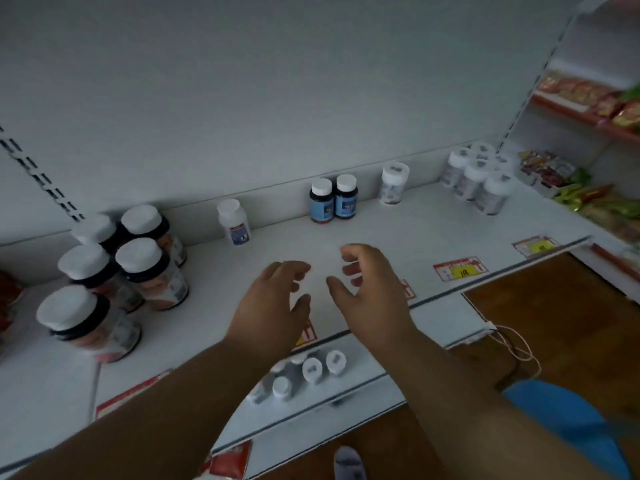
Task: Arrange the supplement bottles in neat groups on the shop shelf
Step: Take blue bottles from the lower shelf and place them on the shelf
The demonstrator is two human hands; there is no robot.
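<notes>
Supplement bottles on white shelf point(398, 233), in clusters. Nearest: left hand point(273, 303) and right hand point(370, 289), side by side above shelf front, fingers loosely curled, holding nothing. Left: five dark bottles point(138, 268). Farther back: lone white bottle point(234, 221), blue-labelled pair point(333, 199), white group point(479, 178).

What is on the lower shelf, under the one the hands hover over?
A cluster of white-capped bottles stands on the lower shelf, seen from above. The left forearm and the upper shelf cover part of the cluster, so the count and labels cannot be told.
</notes>
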